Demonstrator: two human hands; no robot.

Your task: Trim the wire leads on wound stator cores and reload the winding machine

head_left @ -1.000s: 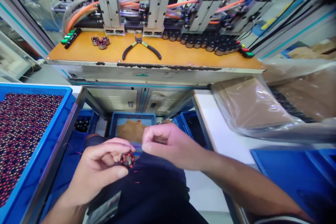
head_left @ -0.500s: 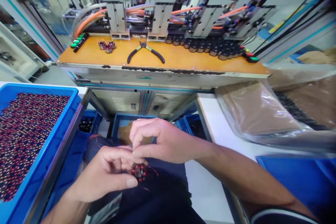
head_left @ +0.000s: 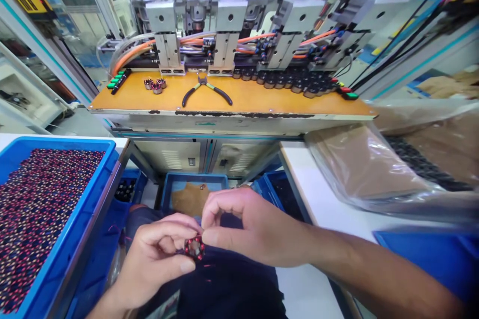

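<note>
A small round motor stator (head_left: 194, 248) with red wire windings is held between the thumb and fingers of my left hand (head_left: 155, 249), above my lap. My right hand (head_left: 249, 227) is closed in a pinch at the stator's upper right edge. Whatever lies between those right fingertips is too small to make out; a thin wire there cannot be told for certain. A short red wire end shows just below the stator.
Left stands a blue bin (head_left: 108, 152) of many stators. Cutting pliers (head_left: 204, 88), several stators (head_left: 155, 85) and a row of dark cylindrical parts (head_left: 292, 82) lie on the orange machine ledge (head_left: 254, 102). A plastic-wrapped carton (head_left: 348, 159) sits right. Below is another blue bin (head_left: 198, 177).
My right hand has come down and slightly right, to the stator's edge. The stator stays in my left hand. The camera view has tilted up a little.
</note>
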